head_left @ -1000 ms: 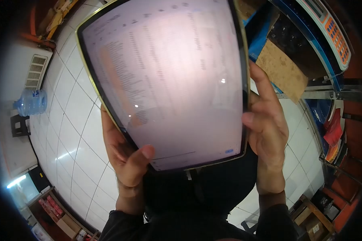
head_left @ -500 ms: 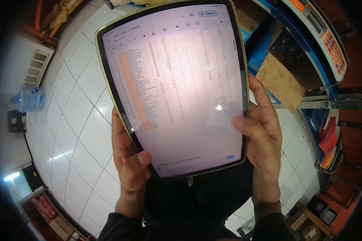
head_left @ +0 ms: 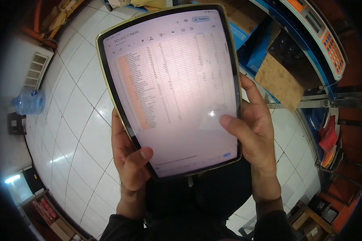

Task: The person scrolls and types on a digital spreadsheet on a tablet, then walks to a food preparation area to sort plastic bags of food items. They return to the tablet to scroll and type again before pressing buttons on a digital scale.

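A tablet (head_left: 181, 144) in a yellowish-edged case fills the middle of the head view, tilted slightly to the left. Its lit screen shows a spreadsheet headed "SO JULI CINERE", with an orange column at the left. My left hand (head_left: 130, 164) grips the lower left edge, thumb on the front and fingers partly hidden behind. At the right edge, my right hand (head_left: 255, 128) holds the tablet too, its thumb lying over the lower right of the screen. A bright light reflects near that thumb.
White floor tiles (head_left: 76, 132) spread around me. At left lies a blue water jug (head_left: 30, 101) near a vent (head_left: 37, 68). To the right are a scale with orange keys (head_left: 330, 44), a brown cardboard piece (head_left: 279, 82) and a metal bar (head_left: 309, 103). A shelf (head_left: 48, 217) stands lower left.
The tablet's right side has shifted a little to the left and turned slightly, and my right hand has moved left with it. My right thumb reaches further over the screen. The left hand is nearly still.
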Demonstrator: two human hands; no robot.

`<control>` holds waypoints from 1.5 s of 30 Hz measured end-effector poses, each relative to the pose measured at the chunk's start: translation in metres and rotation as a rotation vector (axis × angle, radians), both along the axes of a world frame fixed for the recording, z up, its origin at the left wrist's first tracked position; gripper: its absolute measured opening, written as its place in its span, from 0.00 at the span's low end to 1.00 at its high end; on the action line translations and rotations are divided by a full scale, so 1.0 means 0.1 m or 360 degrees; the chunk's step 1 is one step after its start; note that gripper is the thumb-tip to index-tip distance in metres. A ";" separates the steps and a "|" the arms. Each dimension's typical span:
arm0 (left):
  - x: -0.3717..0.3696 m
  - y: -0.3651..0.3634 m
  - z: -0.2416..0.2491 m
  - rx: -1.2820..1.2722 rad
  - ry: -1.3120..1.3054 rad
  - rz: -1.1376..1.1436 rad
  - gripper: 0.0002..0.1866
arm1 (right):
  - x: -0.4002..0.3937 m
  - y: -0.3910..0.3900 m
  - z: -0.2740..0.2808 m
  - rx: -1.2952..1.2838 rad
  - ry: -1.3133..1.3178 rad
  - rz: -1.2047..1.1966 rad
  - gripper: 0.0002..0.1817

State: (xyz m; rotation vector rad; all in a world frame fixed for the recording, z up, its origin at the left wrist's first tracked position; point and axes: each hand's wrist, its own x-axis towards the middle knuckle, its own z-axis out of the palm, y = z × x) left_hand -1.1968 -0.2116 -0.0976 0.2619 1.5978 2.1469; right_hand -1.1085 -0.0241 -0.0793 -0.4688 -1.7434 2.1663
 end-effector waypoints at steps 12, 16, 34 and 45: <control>0.00 0.13 0.17 -0.0154 -0.0162 -0.0069 0.39 | 0.01 0.05 -0.06 -0.0133 -0.0231 -0.0044 0.35; -0.01 0.12 0.15 -0.0088 -0.0164 -0.0090 0.39 | 0.01 0.04 -0.06 -0.0118 -0.0197 -0.0031 0.34; -0.03 0.07 0.06 0.0044 -0.0218 -0.0225 0.35 | 0.03 0.07 -0.11 -0.0044 -0.0245 -0.0069 0.30; -0.30 0.57 0.18 0.0024 0.0359 -0.0004 0.48 | -0.38 0.74 0.17 0.0904 0.0023 0.0085 0.38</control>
